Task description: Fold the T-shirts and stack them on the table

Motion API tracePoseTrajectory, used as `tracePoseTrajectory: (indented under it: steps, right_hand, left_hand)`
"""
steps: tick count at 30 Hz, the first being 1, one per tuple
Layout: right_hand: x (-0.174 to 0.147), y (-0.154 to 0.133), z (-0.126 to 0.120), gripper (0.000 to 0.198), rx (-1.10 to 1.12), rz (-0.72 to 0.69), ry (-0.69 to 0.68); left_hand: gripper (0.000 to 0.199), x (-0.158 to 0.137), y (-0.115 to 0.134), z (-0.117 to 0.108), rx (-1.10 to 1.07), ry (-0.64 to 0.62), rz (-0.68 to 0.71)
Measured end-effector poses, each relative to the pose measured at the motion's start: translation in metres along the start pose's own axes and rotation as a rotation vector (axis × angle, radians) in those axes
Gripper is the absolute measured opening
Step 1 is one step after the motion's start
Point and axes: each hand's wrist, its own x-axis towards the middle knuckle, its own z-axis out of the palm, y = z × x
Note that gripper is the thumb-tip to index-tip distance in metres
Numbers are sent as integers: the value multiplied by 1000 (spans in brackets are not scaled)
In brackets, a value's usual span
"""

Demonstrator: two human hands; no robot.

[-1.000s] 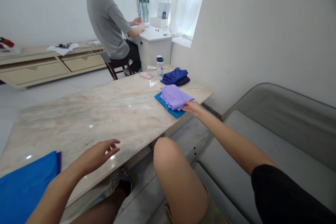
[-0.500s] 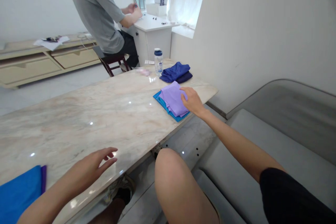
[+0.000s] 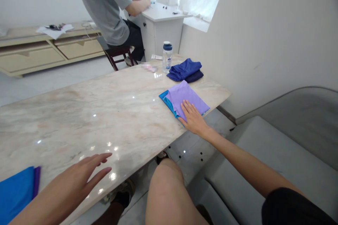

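My right hand (image 3: 193,117) lies flat, fingers stretched, on a folded lilac cloth (image 3: 185,95). Beneath that cloth a bright blue one (image 3: 169,104) shows along the left side, close to the table's front edge. Over the near left part of the table hovers my left hand (image 3: 84,174), thumb and fingers apart and holding nothing. Beside the left forearm is a folded blue cloth (image 3: 16,191) with a purple cloth (image 3: 37,181) showing at its right edge; the forearm hides part of it.
On the marble table (image 3: 111,112), a dark blue cloth bundle (image 3: 186,70) sits beyond the lilac cloth, next to a clear bottle (image 3: 167,58). A person in grey (image 3: 111,14) sits at a white cabinet (image 3: 166,31) behind. A grey sofa (image 3: 253,147) stands at right.
My right hand has gone from gripping the lilac cloth's right edge to lying flat on it. The cloth's right side now spreads further out. My left hand stays open over the table.
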Motion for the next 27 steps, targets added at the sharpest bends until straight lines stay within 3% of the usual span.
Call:
tracePoseTrajectory:
  steps: [3, 6, 9, 14, 16, 19, 23, 27]
  right_hand:
    - [-6, 11, 4, 63, 20, -41, -10]
    - [-2, 22, 6, 57, 42, -87, -8]
    - [-10, 29, -3, 56, 53, -140, -19]
    - [-25, 30, -38, 59, 66, -255, -99]
    - [-10, 32, -49, 61, 66, -209, -65]
    - [38, 33, -50, 65, 37, -26, -11]
    - [96, 25, -23, 78, -8, 203, -107]
    - [104, 10, 0, 85, -37, 236, -132]
  left_hand:
    - [81, 6, 5, -3, -11, -162, 11]
    - [78, 13, 14, -10, 4, -219, 4]
    - [75, 16, 22, -15, 7, -235, 22]
    - [72, 13, 25, -13, 19, -201, 42]
    - [70, 10, 24, -11, 16, -194, 47]
    - [69, 7, 22, -9, 17, -190, 58]
    - [67, 3, 20, -8, 24, -167, 78]
    - [66, 3, 22, -11, 35, -167, 74]
